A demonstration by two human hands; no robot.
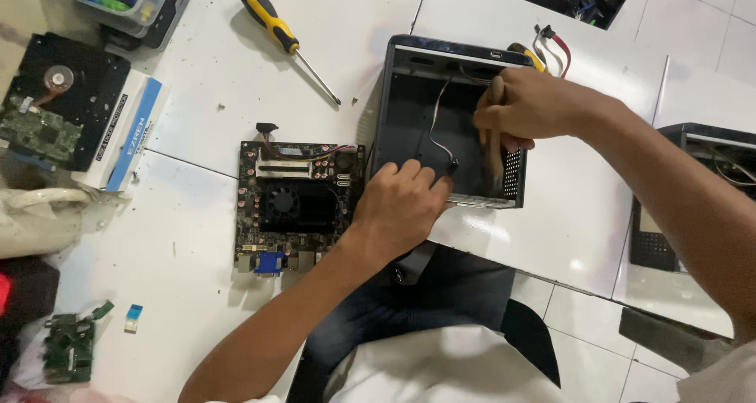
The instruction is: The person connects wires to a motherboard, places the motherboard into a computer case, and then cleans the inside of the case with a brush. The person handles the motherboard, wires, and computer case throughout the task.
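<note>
A small black computer case [409,119] lies open on the white tiled floor in front of me. My left hand [405,202] rests curled on its near left edge, touching a thin red and white cable [439,127] that runs across the inside. Over the case's right side, my right hand [524,107] is closed around a pale brush-like tool [494,147] whose end points down into the case. A dark motherboard [295,206] with a fan and a blue port lies flat just left of the case.
A yellow and black screwdriver [285,40] lies at the top. A bare hard drive [59,104] on a white box sits far left, and a small green board [69,348] at bottom left. Another black case [693,198] stands at right. My knees are below.
</note>
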